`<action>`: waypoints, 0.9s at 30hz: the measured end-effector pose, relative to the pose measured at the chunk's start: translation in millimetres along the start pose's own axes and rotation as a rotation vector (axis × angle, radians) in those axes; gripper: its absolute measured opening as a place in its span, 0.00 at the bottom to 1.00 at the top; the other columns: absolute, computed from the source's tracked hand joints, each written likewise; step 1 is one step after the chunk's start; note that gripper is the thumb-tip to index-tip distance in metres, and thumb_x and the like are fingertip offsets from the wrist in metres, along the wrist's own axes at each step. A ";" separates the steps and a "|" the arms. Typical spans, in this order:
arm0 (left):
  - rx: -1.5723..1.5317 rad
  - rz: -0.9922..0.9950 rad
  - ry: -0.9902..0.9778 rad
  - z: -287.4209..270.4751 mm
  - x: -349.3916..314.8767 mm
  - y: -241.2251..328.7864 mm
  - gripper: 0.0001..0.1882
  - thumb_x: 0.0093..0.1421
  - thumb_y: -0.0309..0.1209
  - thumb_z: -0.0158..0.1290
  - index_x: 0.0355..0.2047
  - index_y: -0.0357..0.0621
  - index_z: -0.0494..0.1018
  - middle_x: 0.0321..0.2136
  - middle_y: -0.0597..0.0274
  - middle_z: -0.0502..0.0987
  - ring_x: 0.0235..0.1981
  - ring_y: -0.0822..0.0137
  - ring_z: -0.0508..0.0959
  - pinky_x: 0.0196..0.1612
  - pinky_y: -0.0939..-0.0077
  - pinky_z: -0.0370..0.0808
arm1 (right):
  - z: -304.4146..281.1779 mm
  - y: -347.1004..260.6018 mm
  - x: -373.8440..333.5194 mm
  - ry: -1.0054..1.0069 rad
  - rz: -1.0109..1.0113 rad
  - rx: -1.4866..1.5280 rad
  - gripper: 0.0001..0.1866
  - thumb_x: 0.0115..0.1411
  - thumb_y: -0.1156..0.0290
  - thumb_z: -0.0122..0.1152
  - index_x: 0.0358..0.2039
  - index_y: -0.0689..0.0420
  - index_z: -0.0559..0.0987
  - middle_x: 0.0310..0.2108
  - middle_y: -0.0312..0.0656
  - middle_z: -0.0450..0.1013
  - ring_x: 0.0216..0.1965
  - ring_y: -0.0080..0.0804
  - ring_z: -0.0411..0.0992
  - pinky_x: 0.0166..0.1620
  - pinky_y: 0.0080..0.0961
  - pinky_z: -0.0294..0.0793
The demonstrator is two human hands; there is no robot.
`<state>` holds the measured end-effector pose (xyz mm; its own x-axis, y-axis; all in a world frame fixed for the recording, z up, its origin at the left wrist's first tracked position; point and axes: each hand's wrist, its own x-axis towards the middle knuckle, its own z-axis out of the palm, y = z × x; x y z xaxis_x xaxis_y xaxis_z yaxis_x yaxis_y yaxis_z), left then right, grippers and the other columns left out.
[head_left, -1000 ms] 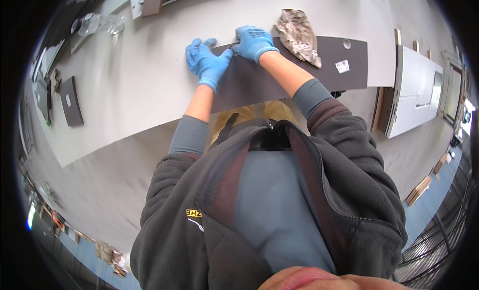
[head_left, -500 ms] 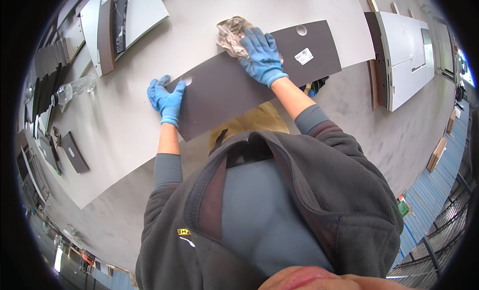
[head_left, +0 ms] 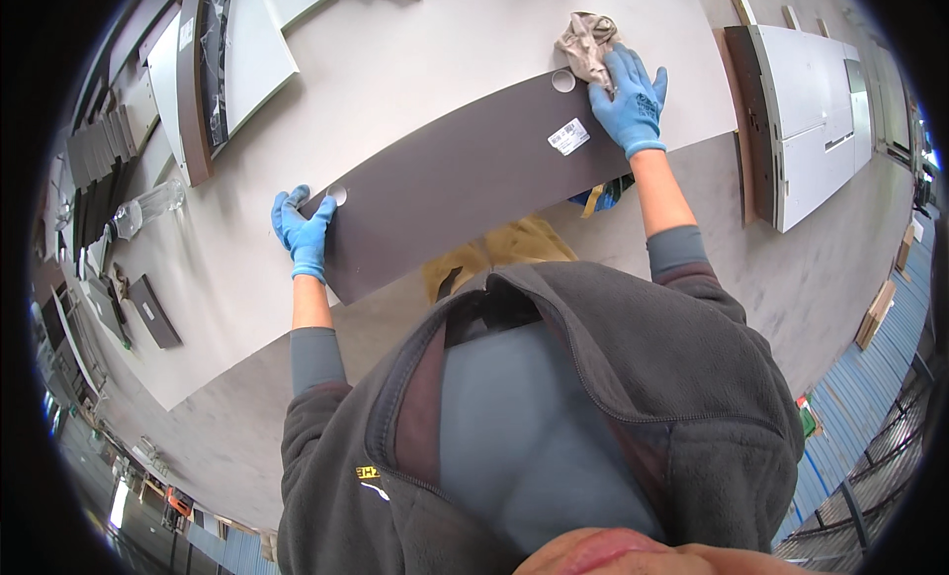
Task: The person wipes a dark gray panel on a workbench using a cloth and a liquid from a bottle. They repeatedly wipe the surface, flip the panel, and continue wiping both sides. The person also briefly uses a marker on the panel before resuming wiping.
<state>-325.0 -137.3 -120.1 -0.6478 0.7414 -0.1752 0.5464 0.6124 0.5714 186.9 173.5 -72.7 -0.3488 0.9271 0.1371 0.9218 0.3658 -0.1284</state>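
Before us the pale grey bench [head_left: 222, 303] spreads wide, with mottled grey floor [head_left: 237, 442] showing past its near edge. Off its right edge we see a bulky white panelled unit [head_left: 816, 125], then a blue ribbed surface [head_left: 860, 382] and dark bars. Beyond the near-left corner, a bright light strip [head_left: 120, 503] glows.

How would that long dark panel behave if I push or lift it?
The panel looks stiff, with a flat face and crisp edges. Lying flat on the table, it would likely slide rather than tip. Being long, it may swing if lifted by one end.
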 end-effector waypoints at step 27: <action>-0.038 0.054 -0.022 -0.2 4.1 -10.5 0.31 0.49 0.37 0.76 0.51 0.35 0.81 0.54 0.52 0.79 0.64 0.55 0.71 0.72 0.61 0.62 | 26.3 -27.4 -24.4 0.229 -0.065 0.205 0.21 0.66 0.67 0.58 0.60 0.50 0.76 0.68 0.47 0.69 0.68 0.49 0.68 0.69 0.43 0.69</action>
<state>-333.6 -140.7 -126.7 -0.6061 0.7789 -0.1608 0.5593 0.5612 0.6101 165.8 143.1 -98.4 -0.3373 0.8672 0.3663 0.8375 0.4541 -0.3040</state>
